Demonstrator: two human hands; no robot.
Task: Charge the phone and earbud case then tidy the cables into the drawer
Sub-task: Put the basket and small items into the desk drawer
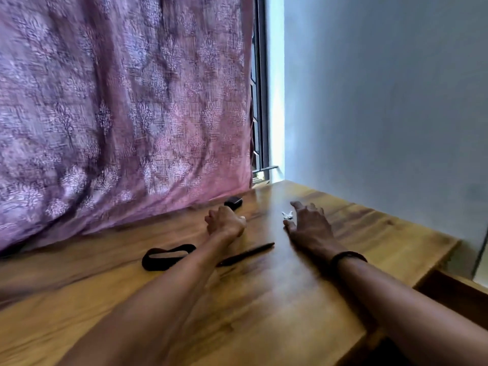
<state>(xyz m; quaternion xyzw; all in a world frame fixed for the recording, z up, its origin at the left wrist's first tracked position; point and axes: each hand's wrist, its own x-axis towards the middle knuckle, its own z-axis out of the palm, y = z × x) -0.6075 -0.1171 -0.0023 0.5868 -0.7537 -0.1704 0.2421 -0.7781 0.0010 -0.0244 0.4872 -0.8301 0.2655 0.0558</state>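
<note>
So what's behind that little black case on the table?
Behind the black case hangs the pink patterned curtain, reaching the table. What lies behind the curtain is covered.

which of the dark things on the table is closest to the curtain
The small dark case, at the foot of the curtain beyond the left hand. The looped black band and the dark pen lie nearer the camera.

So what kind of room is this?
Probably a bedroom or study at home. There is a wooden desk against a plain wall, a patterned pink curtain over a window, and a small dark earbud case on the desk.
</note>
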